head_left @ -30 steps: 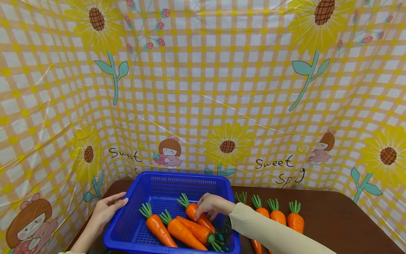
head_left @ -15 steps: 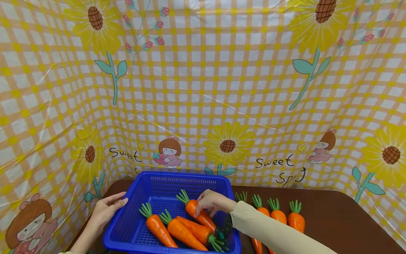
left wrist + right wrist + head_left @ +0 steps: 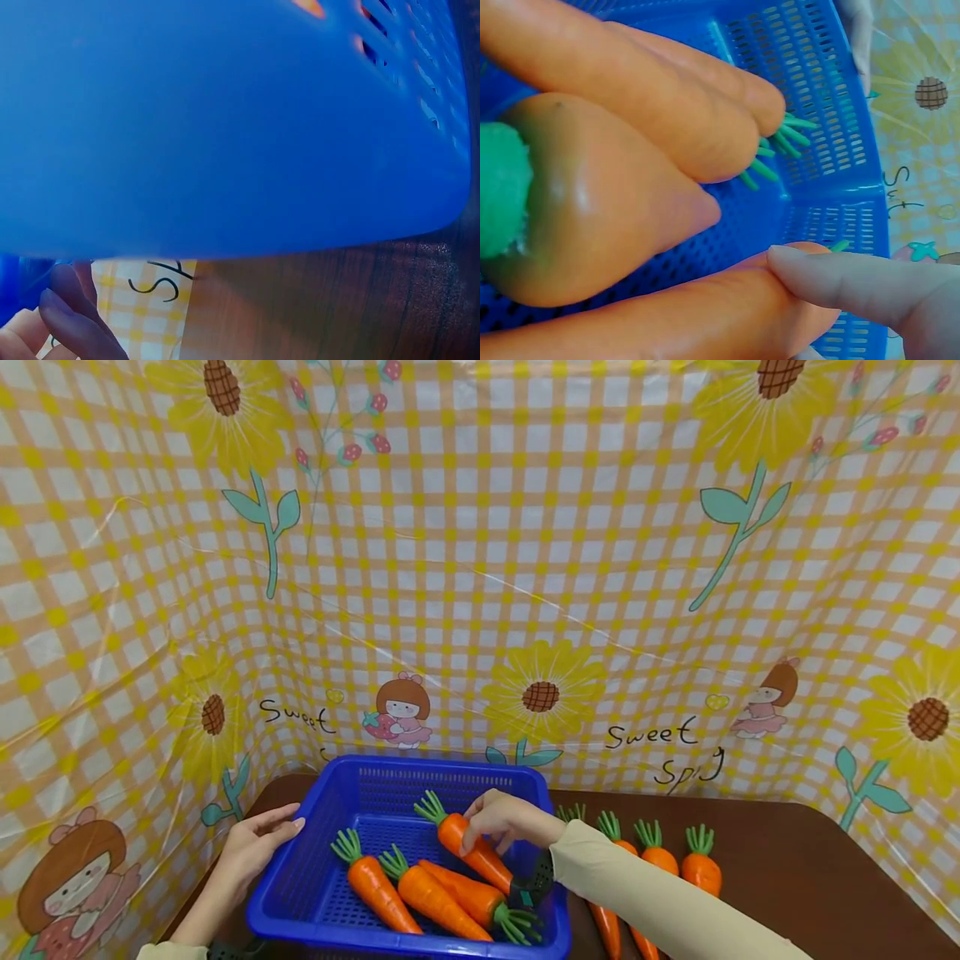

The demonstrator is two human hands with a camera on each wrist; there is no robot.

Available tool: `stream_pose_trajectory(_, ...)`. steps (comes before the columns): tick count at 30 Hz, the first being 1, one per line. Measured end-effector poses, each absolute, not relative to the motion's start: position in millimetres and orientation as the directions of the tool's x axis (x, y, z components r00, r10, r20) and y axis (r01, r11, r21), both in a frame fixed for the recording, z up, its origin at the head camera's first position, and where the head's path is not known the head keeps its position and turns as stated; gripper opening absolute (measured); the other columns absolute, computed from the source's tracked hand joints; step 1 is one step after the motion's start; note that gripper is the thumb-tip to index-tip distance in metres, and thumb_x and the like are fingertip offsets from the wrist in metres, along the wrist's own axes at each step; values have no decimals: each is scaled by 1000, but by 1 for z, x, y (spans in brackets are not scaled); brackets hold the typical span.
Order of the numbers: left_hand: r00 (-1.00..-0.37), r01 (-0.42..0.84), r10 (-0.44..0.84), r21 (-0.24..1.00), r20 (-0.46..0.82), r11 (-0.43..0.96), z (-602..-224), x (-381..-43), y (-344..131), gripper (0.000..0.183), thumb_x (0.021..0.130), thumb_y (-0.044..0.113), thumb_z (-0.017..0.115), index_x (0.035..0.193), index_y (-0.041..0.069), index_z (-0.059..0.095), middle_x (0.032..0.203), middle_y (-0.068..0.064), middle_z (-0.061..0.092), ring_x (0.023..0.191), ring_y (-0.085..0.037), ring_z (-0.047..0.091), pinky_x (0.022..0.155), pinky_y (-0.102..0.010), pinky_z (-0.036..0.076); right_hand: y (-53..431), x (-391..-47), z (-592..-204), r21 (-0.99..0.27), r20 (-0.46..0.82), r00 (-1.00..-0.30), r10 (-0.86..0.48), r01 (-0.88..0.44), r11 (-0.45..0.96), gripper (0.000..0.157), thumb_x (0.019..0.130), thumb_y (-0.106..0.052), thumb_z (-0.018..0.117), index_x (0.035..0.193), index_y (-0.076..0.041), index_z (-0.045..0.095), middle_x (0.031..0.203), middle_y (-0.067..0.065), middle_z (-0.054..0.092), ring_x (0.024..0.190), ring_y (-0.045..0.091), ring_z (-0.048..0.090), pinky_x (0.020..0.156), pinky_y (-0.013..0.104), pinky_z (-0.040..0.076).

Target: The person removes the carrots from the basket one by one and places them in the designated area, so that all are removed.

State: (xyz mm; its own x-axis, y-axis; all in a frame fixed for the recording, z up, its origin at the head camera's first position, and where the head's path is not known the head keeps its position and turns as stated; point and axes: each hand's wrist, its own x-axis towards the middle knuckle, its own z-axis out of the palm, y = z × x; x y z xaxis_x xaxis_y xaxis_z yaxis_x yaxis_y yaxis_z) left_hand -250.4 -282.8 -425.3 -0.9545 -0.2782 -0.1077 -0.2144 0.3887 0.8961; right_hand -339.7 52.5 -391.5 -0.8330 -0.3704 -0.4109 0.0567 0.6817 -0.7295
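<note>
With the forearm [image 3: 660, 893] slanting from the lower right, the right hand [image 3: 501, 821] pinches a carrot [image 3: 452, 834] in the blue basket [image 3: 442, 765], lower centre. The left hand [image 3: 252, 847], loosely extended, touches the basket's left rim.

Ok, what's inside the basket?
One carrot, in the right hand, plus three more carrots lying beside it, one turned the opposite way. The hand hides part of the held carrot; the basket floor beneath the carrots is covered, so I can't tell what's there.
</note>
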Motion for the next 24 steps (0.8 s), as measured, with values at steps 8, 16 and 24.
stream_pose_trajectory(8,-955,-206,-279,905,-103,371,-424,-252,-282,59,89,34,67,136,2,53,114,-13,68,94,-15,63,75,-28,51,55,-343,-374,-747,-392,-828,-401,32,664,48,72,-6,78,118,-3,65,101,11,69,91,31,69,76,44,57)
stream_pose_trajectory(16,-952,-220,-286,901,-114,374,-425,-250,-281,58,89,35,68,135,2,54,115,-15,67,95,-17,62,75,-28,51,61,-340,-365,-769,-389,-803,-451,14,639,49,73,-9,78,120,-4,64,100,10,70,90,28,69,75,43,58)
stream_pose_trajectory(24,-954,-206,-283,899,-96,388,-424,-252,-280,57,90,34,66,135,2,54,117,-16,67,107,-27,60,84,-35,51,65,-342,-353,-764,-372,-804,-464,-19,645,54,74,-12,78,125,-6,61,100,11,69,87,25,69,75,40,58)
